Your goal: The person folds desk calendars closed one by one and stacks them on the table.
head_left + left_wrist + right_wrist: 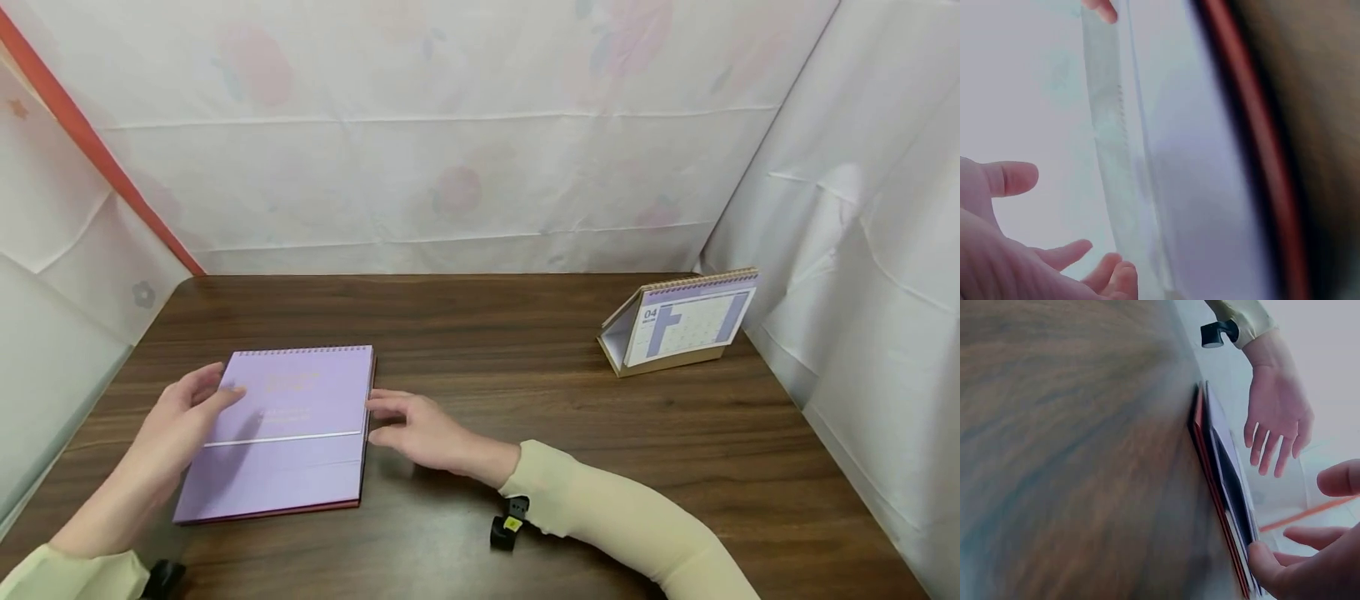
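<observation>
A purple spiral-bound book or folded calendar (300, 467) with faint gold lettering lies on the table's left side. Beneath its cover, dark and red layers (1207, 447) show along the edge in the right wrist view. My left hand (176, 421) is at its left edge, fingers spread and thumb over the cover; head view alone cannot settle contact. On the opposite side my right hand (423, 429) has its fingertips at the right edge, and one finger (1263, 559) appears to touch the layered side. Neither hand is curled round anything.
A standing desk calendar (686, 325) showing "04" is at the back right of the brown wooden table (480, 325). White printed curtains (450, 192) hang behind and at both sides. An orange-red strip (97, 146) runs down the left corner.
</observation>
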Tool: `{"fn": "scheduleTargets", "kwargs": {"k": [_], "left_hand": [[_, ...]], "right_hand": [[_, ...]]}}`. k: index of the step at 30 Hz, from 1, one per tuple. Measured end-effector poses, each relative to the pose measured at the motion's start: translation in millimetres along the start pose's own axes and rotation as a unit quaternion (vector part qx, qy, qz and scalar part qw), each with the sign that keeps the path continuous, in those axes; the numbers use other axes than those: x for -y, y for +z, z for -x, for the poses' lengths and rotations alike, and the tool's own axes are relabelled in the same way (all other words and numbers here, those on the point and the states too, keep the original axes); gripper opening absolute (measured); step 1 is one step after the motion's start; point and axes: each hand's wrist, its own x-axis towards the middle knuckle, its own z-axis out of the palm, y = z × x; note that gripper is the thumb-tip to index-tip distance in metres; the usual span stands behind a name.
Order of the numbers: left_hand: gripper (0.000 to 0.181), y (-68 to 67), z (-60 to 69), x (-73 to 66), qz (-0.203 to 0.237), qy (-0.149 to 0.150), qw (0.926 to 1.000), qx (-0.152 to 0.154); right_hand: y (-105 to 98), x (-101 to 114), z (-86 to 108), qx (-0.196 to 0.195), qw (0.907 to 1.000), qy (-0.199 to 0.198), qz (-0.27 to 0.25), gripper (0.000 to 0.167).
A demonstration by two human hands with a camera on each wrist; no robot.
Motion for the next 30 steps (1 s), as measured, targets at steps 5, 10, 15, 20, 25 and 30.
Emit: {"fn": "scheduleTargets", "kwargs": {"k": [5,10,15,20,25,30], "left_hand": [[0.064,13.2,0.2,-22.6,-0.024,0.039,0.9989,-0.008],[0.041,36.8,-1.7,-47.9,-0.031,0.117,0.9914,0.049],[0.028,75.7,-10.0,-76.7,-0.001,0.167,0.9797,0.111],[0.021,120.3,-19.6,-111.5,-0.006,0.218,0.9631,0.157],[0.022,160.9,-32.8,-150.7,-0.045,0.252,0.951,0.173],[0.029,202.7,-41.1,-183.3,-0.032,0.273,0.9441,0.182]], "right_hand": [[-18.8,-4.4,7.7,-0.013,0.9996,-0.025,-0.001,0.035],[-56.1,-15.5,28.4,-0.028,0.9979,-0.054,0.022,0.025],[-104.4,-26.1,60.7,-0.086,0.9927,-0.06,0.059,0.018],[-150.7,-33.5,93.6,-0.177,0.9748,-0.082,0.107,0.014],[-195.6,-36.0,125.7,-0.275,0.9429,-0.101,0.158,0.014],[-239.2,-37.6,155.7,-0.414,0.8869,-0.08,0.189,0.016]]}}
